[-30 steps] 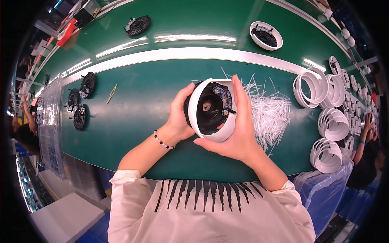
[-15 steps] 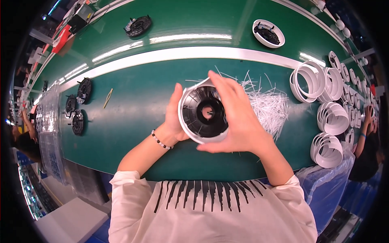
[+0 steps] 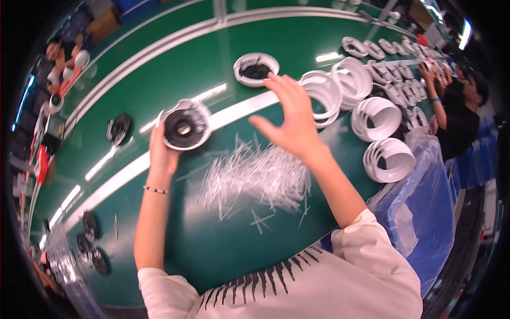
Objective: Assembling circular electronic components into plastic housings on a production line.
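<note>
My left hand [image 3: 163, 151] grips a round white housing [image 3: 204, 133] by its left side, above the pale strip along the table. Inside that housing sits a black disc-shaped part [image 3: 174, 133] with a hole in its middle. My right hand [image 3: 292, 119] is empty, fingers and thumb spread, just left of the stacked white rings [image 3: 332, 101]. Beyond its fingertips, another white housing with a black insert [image 3: 255, 70] lies on the far part of the table. A heap of thin clear-white strips [image 3: 255, 178] spreads between my forearms.
Several black round parts [image 3: 90, 226] lie at the lower left beside a thin yellowish band [image 3: 116, 227]. One more black part [image 3: 119, 128] is farther up. White ring stacks [image 3: 390, 159] and a blue bin lined with plastic [image 3: 425, 212] stand at right. A person [image 3: 457, 111] works beyond.
My view has turned to the right. Both hands held the housing before; my right hand has let go and moved right toward the rings, while my left carries the housing forward and left.
</note>
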Demonstrator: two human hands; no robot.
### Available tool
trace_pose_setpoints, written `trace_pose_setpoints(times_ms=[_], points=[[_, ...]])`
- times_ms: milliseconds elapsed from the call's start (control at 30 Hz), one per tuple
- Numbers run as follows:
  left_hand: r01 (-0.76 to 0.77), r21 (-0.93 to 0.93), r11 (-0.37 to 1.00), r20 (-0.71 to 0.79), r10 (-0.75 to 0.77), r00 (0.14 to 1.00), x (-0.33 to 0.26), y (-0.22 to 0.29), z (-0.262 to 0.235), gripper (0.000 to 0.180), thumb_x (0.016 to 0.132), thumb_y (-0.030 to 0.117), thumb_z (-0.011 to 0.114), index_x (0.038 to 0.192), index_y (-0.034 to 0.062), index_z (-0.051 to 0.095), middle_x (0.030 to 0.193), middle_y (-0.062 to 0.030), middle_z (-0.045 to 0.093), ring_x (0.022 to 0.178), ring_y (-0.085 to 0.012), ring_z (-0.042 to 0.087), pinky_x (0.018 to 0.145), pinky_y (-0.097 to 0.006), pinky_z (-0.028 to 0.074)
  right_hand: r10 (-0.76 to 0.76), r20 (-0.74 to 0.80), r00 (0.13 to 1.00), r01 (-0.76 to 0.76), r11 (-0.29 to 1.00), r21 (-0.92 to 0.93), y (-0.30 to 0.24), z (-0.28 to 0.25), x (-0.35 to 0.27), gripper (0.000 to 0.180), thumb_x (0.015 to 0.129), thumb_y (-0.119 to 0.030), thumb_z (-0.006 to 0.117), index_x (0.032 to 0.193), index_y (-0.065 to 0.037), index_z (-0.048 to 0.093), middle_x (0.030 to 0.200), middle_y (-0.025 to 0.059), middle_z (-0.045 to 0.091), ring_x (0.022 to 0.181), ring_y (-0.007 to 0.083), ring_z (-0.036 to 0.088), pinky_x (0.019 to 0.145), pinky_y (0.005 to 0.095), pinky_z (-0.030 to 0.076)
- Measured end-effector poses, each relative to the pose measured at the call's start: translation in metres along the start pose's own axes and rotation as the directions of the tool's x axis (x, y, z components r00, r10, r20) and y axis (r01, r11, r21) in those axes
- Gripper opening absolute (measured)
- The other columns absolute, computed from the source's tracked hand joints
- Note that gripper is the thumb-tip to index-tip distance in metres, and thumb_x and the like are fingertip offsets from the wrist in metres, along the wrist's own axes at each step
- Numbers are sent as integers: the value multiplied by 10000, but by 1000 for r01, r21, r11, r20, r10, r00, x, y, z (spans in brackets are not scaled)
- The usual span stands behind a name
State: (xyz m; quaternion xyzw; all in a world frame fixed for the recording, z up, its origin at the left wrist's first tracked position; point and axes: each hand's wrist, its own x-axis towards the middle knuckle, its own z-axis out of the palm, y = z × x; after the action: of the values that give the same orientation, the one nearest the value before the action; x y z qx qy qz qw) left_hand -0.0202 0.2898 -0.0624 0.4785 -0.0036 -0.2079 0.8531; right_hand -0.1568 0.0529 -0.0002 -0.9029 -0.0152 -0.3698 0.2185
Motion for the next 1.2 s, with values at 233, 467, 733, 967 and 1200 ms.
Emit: trace_pose_setpoints(times_ms=[233,467,733,967,1200], points=[[15,19,1000,83,-16,996,100,12,-57,400,894,345,394,1172,60,361,1141,-122,474,1008,-253,514,839,-459,440,171,167,971,-68,867,-493,105,-3,34,292,539,26,550,804,-66,630,870,97,582,856,290,527,744,374,439],[-240,964,119,172,412,895,73,79,-49,304,803,195,553,1048,18,529,870,-112,608,844,-196,583,694,-311,471,83,128,988,-9,869,-495,133,-11,31,117,543,-2,576,648,-49,594,725,113,565,736,282,554,636,370,466],[85,981,-176,18,517,856,145,108,-167,542,712,334,623,1099,-21,490,1098,-214,519,1039,-326,493,872,-378,392,253,204,946,-129,868,-480,133,-40,51,139,593,30,539,659,-59,622,699,150,585,761,305,581,672,396,478],[175,981,-78,-112,509,854,131,92,-125,620,601,343,686,1107,31,512,934,-153,608,897,-291,577,816,-348,435,125,70,990,-121,991,-51,-26,-80,16,108,645,-23,659,751,-15,644,697,74,622,552,117,564,515,208,454],[39,781,623,-234,235,943,80,75,-146,454,680,99,666,1074,-59,506,864,-135,610,696,-178,602,594,-270,495,36,530,847,-318,833,452,-121,24,-85,95,672,-43,628,766,-34,622,740,95,617,559,233,580,484,293,469]])
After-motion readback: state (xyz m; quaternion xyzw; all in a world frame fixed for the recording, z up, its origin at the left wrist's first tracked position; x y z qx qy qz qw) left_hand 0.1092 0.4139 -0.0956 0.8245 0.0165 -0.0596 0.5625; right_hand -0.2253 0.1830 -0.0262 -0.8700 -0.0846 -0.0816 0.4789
